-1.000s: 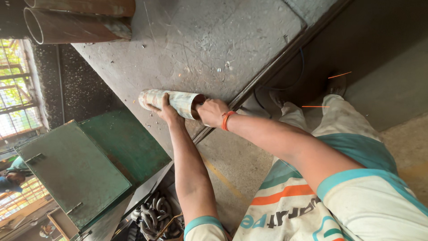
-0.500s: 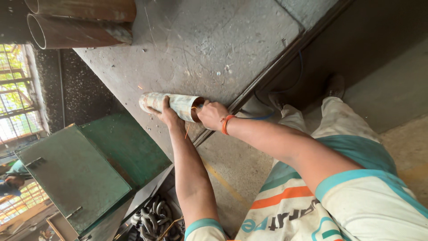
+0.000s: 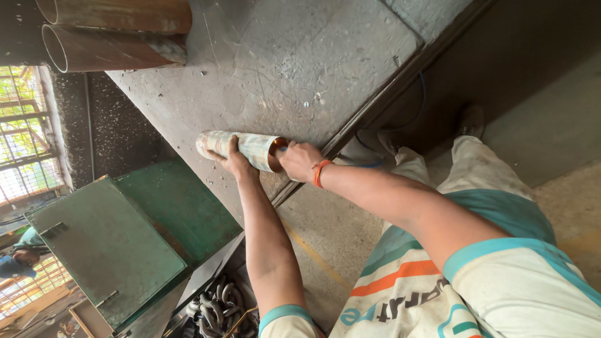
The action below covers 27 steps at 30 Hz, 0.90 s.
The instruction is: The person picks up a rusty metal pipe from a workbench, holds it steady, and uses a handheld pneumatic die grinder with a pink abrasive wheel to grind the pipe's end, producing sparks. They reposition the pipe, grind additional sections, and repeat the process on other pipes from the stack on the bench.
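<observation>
A short pale tube (image 3: pixel 241 148), mottled green and cream with a copper-coloured open end, lies on its side on the grey metal desk (image 3: pixel 300 56), close to the desk's front edge. The left hand (image 3: pixel 235 161) lies over the tube's middle, fingers curled over the top in a closed grip. The right hand (image 3: pixel 300 161), with an orange band at the wrist, closes its grip on the copper end, and the thumb seems to sit at the rim.

The desk is a scratched steel plate, dusted with small chips and specks. A dark steel rail (image 3: pixel 400 81) runs along its edge. At the far corner two large rusty pipes (image 3: pixel 116 34) lie stacked, open ends showing.

Below the desk is a concrete floor (image 3: pixel 325 238) with a faint yellow line. A green metal cabinet (image 3: pixel 106 250) stands just beside the desk, and a heap of heavy chain (image 3: pixel 216 307) lies near its foot. Barred windows (image 3: pixel 25 156) let in daylight, and another person (image 3: pixel 19 260) in blue is partly seen there.
</observation>
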Available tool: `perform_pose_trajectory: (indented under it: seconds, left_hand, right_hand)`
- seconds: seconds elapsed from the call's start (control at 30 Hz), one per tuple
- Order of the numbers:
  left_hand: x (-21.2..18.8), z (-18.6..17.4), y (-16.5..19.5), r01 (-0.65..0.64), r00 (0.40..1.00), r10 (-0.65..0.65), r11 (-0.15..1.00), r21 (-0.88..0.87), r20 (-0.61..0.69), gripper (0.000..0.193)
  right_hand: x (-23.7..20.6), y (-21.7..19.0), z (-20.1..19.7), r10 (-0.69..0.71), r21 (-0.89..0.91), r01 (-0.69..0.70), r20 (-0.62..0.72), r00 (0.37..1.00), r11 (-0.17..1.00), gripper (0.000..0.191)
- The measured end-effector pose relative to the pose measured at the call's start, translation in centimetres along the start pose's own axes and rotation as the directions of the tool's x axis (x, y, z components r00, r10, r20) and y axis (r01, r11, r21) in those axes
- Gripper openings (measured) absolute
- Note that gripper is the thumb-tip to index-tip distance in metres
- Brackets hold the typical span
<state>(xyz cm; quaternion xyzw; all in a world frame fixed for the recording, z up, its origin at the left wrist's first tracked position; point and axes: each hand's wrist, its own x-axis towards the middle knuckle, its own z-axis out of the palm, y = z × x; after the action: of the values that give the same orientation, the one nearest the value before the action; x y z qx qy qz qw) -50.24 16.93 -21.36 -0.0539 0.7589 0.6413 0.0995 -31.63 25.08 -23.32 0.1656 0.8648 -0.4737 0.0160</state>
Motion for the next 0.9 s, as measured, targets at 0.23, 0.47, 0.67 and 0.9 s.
perform_pose_trajectory:
  seconds: [0.23,0.47,0.67,0.9]
  left_hand:
    - [-0.2,-0.3,-0.1,0.009,1.000,-0.009,1.000,0.000,-0.015,0.108]
    - [-0.1,-0.3,-0.1,0.017,1.000,-0.017,1.000,-0.002,-0.013,0.109]
    - [-0.3,-0.4,0.0,0.028,1.000,-0.028,0.999,0.015,-0.010,0.108]
    - [-0.6,0.0,0.2,0.023,1.000,-0.023,1.000,-0.015,0.006,0.108]
  right_hand:
    - [0.4,0.0,0.6,-0.010,-0.021,0.010,0.008,1.000,1.000,0.031]
    - [0.4,0.0,0.9,-0.001,-0.013,0.000,-0.109,0.994,1.000,0.030]
    - [0.9,-0.3,1.1,-0.010,-0.041,0.009,-0.024,1.000,0.999,0.028]
    - [0.7,-0.7,1.6,0.025,0.000,-0.025,-0.074,0.997,1.000,0.027]
